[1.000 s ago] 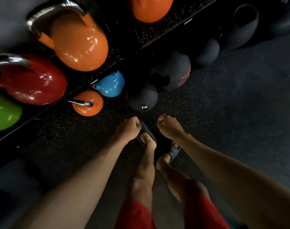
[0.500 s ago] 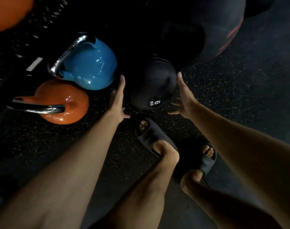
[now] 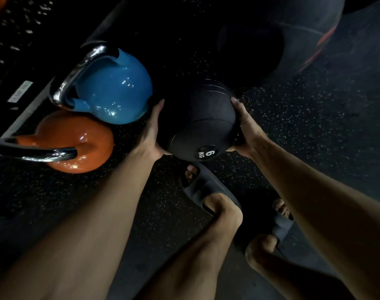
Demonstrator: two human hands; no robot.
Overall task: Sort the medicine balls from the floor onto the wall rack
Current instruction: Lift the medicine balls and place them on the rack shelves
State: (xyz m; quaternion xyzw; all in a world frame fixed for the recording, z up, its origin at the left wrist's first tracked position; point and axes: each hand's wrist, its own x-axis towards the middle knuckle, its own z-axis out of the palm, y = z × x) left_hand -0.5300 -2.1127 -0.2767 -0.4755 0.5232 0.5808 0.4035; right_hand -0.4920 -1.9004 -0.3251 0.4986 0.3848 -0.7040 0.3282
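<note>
The 6 kg ball point(image 3: 203, 124) lay between both hands — left hand point(image 3: 151, 135) and right hand point(image 3: 246, 131) pressed on opposite sides. Neither was nearer; a ball has no long axis.

Dim light, dark speckled rubber floor point(image 3: 293, 131)

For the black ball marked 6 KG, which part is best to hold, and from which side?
The black 6 KG ball is round with no handle, so hold it at its widest part, one palm on each opposite flank, as the left hand and right hand do now. Come from above; the blue kettlebell crowds the left.
</note>
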